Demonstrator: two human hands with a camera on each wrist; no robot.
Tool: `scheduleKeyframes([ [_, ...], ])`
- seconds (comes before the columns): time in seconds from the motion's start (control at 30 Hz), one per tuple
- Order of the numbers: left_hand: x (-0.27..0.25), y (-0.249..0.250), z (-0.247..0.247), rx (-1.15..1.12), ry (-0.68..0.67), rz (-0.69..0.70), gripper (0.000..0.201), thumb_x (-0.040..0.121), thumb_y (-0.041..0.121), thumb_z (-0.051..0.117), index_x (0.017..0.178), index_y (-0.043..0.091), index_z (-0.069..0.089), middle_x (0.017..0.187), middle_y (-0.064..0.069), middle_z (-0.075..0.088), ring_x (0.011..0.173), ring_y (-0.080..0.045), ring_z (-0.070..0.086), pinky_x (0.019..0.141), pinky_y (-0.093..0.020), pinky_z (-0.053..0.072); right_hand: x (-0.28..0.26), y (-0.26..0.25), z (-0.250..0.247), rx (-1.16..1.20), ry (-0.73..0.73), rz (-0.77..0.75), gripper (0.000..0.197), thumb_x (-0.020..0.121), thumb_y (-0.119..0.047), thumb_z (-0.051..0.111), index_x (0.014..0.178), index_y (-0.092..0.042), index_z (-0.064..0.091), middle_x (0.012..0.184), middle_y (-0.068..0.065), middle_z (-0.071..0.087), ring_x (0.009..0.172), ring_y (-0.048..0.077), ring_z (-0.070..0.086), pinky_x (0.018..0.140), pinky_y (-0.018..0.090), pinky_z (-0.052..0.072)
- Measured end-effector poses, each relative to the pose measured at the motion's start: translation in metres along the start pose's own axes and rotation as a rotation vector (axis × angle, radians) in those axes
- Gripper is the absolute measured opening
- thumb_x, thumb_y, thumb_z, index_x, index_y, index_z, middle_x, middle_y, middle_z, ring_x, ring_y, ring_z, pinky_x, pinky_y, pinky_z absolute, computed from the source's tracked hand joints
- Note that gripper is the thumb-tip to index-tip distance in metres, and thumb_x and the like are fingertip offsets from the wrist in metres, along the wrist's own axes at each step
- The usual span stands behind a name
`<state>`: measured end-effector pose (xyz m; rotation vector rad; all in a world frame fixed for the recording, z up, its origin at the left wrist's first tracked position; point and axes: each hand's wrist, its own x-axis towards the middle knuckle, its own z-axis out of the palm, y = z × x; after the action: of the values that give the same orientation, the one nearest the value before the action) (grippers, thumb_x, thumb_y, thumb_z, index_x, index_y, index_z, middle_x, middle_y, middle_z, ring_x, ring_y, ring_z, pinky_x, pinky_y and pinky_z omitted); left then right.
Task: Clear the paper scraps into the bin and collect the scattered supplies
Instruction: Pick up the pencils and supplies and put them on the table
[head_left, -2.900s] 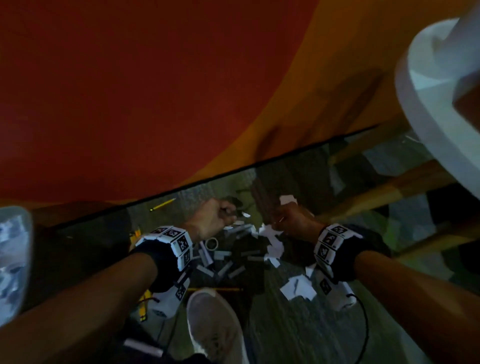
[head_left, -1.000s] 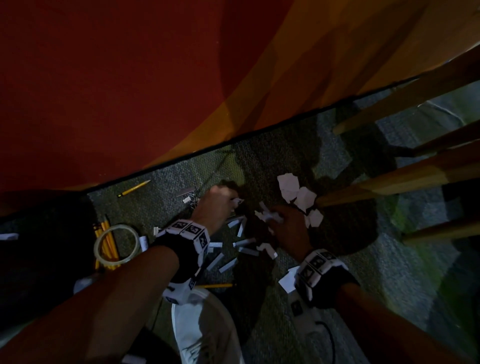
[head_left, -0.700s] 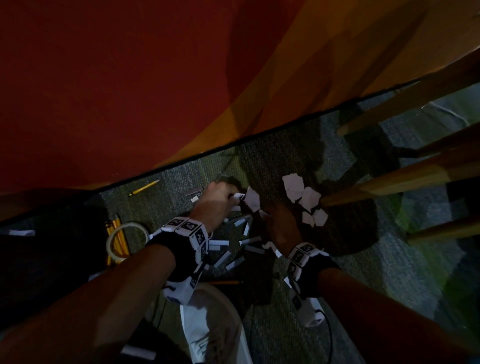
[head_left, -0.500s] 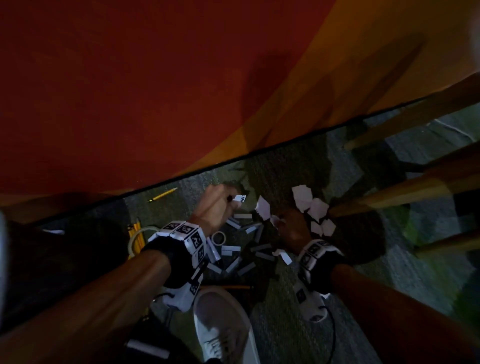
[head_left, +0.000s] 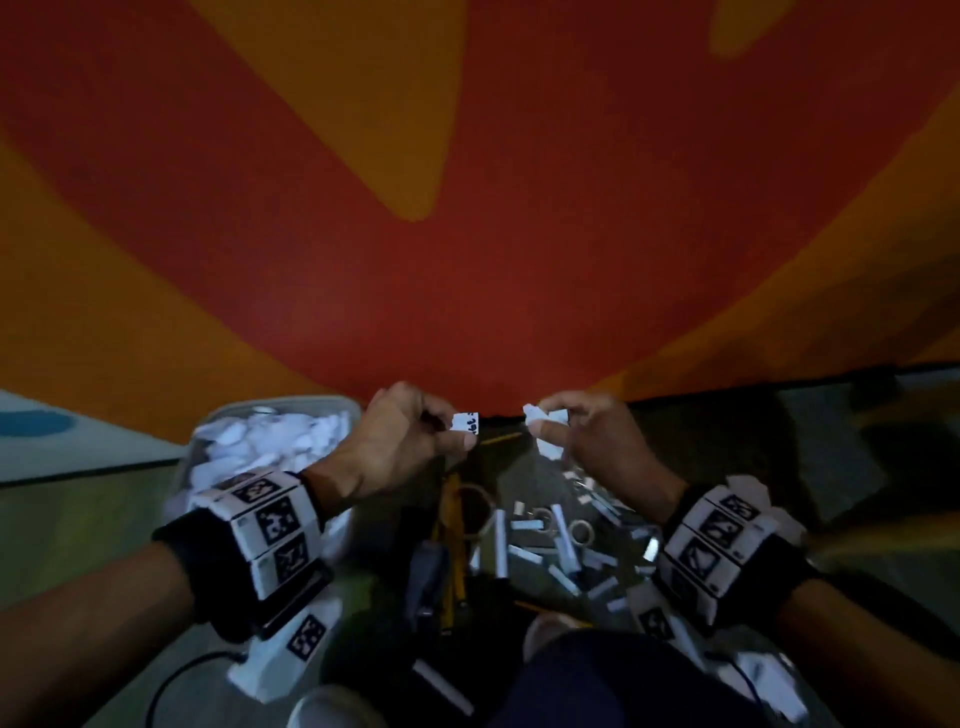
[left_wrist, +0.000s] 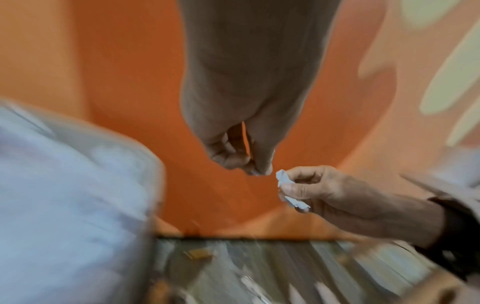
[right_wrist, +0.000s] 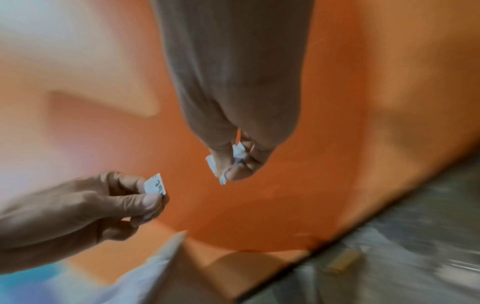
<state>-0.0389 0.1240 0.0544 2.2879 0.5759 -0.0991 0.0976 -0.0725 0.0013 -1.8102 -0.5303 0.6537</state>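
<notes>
My left hand (head_left: 415, 434) pinches a small white scrap with writing (head_left: 465, 422) between thumb and fingers, raised above the floor. My right hand (head_left: 582, 431) holds a bunch of crumpled white paper scraps (head_left: 543, 418) at the same height, a short gap from the left. The right wrist view shows the written scrap (right_wrist: 155, 186) in the left hand and the scraps (right_wrist: 239, 156) in the right. A clear bin (head_left: 343, 402) full of white paper stands just left of my left hand. In the left wrist view the bin (left_wrist: 72, 205) is a blur.
On the carpet below lie several white sticks (head_left: 563, 540), yellow pencils (head_left: 454, 525), a tape ring (head_left: 472, 506) and small metal rings (head_left: 579, 532). A lone pencil (head_left: 498, 439) lies by the red and orange wall (head_left: 467, 208). My shoe (head_left: 332, 709) and knee are at the bottom.
Both hands have risen off the carpet with paper scraps in them. My view has swung left, so the bin now shows and the chair legs are gone.
</notes>
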Motion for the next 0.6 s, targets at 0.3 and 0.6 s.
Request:
scheduleKeyframes([
  [0.3, -0.082, -0.070, -0.125, 0.361, 0.066, -0.138, 0.025, 0.088, 0.025, 0.070, 0.067, 0.013, 0.065, 0.062, 0.000, 0.065, 0.053, -0.006, 0.053, 0.056, -0.029, 0.041, 0.031, -0.107, 0.136, -0.316, -0.381, -0.261, 0.015, 0.078, -0.022, 0.083, 0.090, -0.016, 0.076, 0.072, -0.012, 0.064, 0.053, -0.005, 0.049, 0.056, 0.017, 0.039],
  [0.6, -0.070, -0.106, -0.132, 0.396, 0.044, -0.280, 0.037, 0.083, 0.019, 0.077, 0.119, 0.021, 0.068, 0.101, 0.003, 0.071, 0.082, -0.012, 0.067, 0.076, -0.028, 0.058, 0.040, -0.129, 0.206, -0.438, -0.580, -0.208, 0.044, 0.086, -0.020, 0.075, 0.128, -0.020, 0.063, 0.109, 0.000, 0.068, 0.082, 0.012, 0.067, 0.067, 0.025, 0.056],
])
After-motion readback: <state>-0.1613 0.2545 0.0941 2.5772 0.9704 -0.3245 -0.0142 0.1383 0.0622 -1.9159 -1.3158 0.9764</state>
